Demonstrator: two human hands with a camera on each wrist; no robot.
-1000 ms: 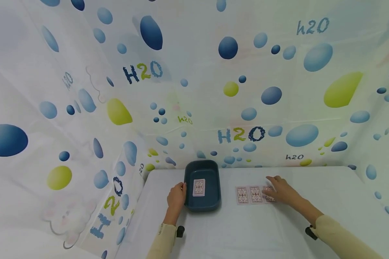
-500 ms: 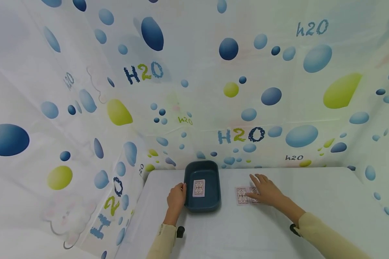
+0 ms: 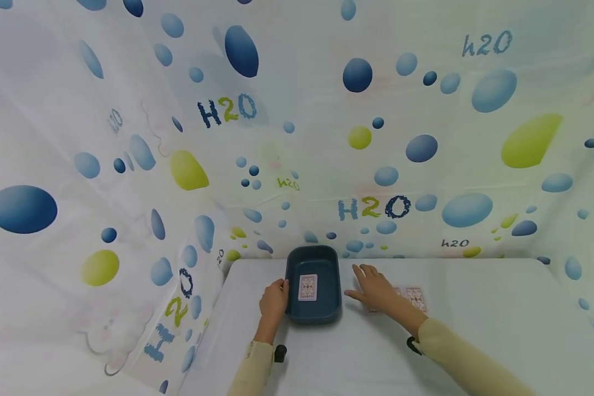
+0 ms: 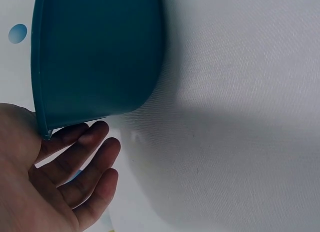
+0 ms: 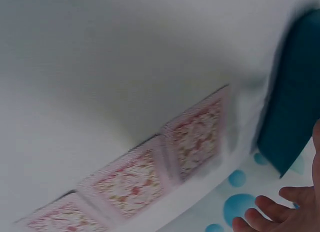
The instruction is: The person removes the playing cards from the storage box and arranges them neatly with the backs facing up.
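A dark teal plastic tray stands on the white table with one playing card lying face down in it. My left hand holds the tray's left rim; in the left wrist view its fingers lie along the outside wall, the thumb hidden. To the right, three face-down playing cards with red-patterned backs lie side by side in a row. My right hand is spread over the left end of that row, holding nothing and covering part of it. The right wrist view shows the middle card between the other two.
A white cloth covers the table. Behind and to the left hangs a white curtain with blue and green drops and H2O lettering. The tray's right wall stands a short way from the nearest card.
My right hand has swept left, from the right-hand card across the row to its left end near the tray. The cards stay put. My left hand keeps its hold on the tray.
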